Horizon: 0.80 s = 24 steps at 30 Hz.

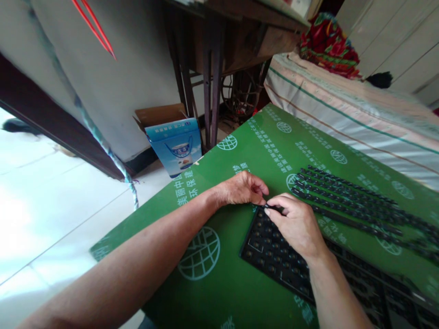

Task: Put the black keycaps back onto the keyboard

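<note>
The work looks early: the keyboard (262,262) lies on the green table (219,294) with its visible sockets bare, while several black strips (338,194) lie beyond it. At its far-left corner, the right hand (299,224) pinches a small black piece (266,206); the left hand's (240,188) fingers curl beside it, whether gripping I cannot tell.

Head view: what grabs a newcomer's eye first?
The green board with pale print dominates the middle and bottom. On it, the left hand and right hand come together at the far-left corner of a black keyboard; rows of small black pieces lie beyond it, toward the right. A red flowered cloth stands out upper right.
</note>
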Tool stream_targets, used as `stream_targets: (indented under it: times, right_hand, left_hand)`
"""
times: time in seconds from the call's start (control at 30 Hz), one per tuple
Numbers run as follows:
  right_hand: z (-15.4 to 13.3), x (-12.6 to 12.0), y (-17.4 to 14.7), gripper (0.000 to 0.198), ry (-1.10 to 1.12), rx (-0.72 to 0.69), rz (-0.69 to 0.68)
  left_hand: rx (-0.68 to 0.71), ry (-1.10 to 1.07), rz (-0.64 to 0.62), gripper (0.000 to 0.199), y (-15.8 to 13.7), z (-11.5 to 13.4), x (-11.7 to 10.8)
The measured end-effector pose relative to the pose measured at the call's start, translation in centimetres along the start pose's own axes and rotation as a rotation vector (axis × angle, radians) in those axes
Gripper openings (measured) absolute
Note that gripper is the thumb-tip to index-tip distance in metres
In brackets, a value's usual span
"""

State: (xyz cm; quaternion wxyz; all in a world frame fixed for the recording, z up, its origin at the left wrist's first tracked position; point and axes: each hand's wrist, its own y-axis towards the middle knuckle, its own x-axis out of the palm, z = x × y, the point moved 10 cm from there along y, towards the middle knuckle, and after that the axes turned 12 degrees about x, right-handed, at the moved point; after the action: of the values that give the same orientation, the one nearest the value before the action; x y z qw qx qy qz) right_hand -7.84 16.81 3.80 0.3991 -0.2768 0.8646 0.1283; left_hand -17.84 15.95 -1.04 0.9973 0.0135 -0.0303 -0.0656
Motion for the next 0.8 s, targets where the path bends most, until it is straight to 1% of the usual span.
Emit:
stream_targets:
  times: [0.4,0.8]
  right_hand:
    - [0.0,-0.15,0.11,0.008,0.011,0.001,0.011]
    - [0.18,-0.2,0.13,0.008,0.011,0.017,0.006]
  left_hand:
    - [0.005,0.029,0.013,0.021,0.02,0.24,0.0]
    - [-0.004,0.023,0.011,0.021,0.02,-0.19,0.08]
